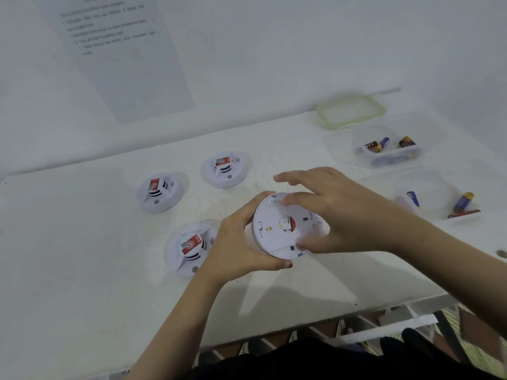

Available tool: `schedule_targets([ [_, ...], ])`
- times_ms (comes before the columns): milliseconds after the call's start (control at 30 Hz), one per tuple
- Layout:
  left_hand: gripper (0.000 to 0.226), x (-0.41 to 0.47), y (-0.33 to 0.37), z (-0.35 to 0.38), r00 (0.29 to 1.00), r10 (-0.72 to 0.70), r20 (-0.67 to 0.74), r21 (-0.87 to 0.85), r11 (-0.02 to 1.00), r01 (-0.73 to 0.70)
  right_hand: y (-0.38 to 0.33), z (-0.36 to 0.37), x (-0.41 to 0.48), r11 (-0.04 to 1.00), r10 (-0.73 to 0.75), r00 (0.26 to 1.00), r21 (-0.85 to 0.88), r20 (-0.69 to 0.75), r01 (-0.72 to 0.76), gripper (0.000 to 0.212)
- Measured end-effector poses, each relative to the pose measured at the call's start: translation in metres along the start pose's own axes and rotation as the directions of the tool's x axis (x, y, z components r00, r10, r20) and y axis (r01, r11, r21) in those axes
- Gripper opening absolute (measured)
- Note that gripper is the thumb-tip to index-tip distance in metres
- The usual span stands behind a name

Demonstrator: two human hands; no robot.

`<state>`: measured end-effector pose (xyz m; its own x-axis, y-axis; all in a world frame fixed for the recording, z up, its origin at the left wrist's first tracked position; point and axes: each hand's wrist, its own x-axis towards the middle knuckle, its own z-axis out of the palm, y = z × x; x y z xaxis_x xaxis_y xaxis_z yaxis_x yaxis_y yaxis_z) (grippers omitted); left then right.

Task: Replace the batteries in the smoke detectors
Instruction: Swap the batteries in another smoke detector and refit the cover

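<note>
Four smoke detectors (160, 192) (226, 171) (190, 249) (274, 229), two containers (411, 158) (434, 186), one lid (323, 116).

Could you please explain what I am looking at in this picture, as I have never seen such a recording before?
There is no machine here. The single picture comes from a camera worn on a person's head, looking down at their hands. The left hand and right hand both grip a white smoke detector, its back towards the camera. Three more detectors lie on the white table, red labels showing. At the right stand two clear tubs holding batteries, and a green-rimmed lid.
</note>
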<state>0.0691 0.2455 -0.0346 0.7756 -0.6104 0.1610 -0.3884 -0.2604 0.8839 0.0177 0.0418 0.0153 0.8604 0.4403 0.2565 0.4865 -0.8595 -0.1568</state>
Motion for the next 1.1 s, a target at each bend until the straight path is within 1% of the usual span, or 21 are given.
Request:
schedule_targets([
  [200, 0.092, 0.01, 0.003, 0.005, 0.998, -0.02, 0.064, 0.002, 1.0, 0.02, 0.005, -0.003, -0.001, 0.997, -0.014, 0.999, -0.07, 0.044, 0.017, 0.058],
  [367, 0.091, 0.021, 0.008, 0.007, 0.995, -0.016, 0.097, 0.009, 1.0, 0.015, 0.014, -0.006, 0.001, 0.989, -0.055, 0.998, -0.133, 0.037, 0.059, 0.062],
  [467, 0.088, 0.027, 0.012, 0.009, 0.994, -0.017, 0.109, 0.018, 1.0, 0.015, 0.021, -0.009, 0.001, 0.987, -0.053, 0.998, -0.151, 0.036, 0.058, 0.063],
  [633, 0.089, 0.031, 0.012, 0.01, 0.996, -0.017, 0.091, 0.012, 1.0, 0.016, 0.03, -0.016, -0.002, 0.992, -0.025, 0.999, -0.123, 0.048, 0.031, 0.066],
  [833, 0.089, 0.036, 0.018, 0.015, 0.998, 0.005, 0.058, 0.043, 0.999, -0.008, 0.035, -0.018, -0.002, 0.986, -0.043, 0.999, -0.161, 0.03, 0.048, 0.053],
  [967, 0.087, 0.04, 0.021, 0.02, 0.998, -0.01, 0.061, 0.054, 0.999, 0.007, 0.039, -0.021, 0.0, 0.978, -0.039, 0.997, -0.201, 0.064, 0.051, 0.058],
  [1100, 0.087, 0.047, 0.024, 0.026, 0.999, -0.017, 0.052, 0.048, 0.999, 0.015, 0.044, -0.023, 0.001, 0.983, -0.006, 0.996, -0.18, 0.091, 0.022, 0.064],
])
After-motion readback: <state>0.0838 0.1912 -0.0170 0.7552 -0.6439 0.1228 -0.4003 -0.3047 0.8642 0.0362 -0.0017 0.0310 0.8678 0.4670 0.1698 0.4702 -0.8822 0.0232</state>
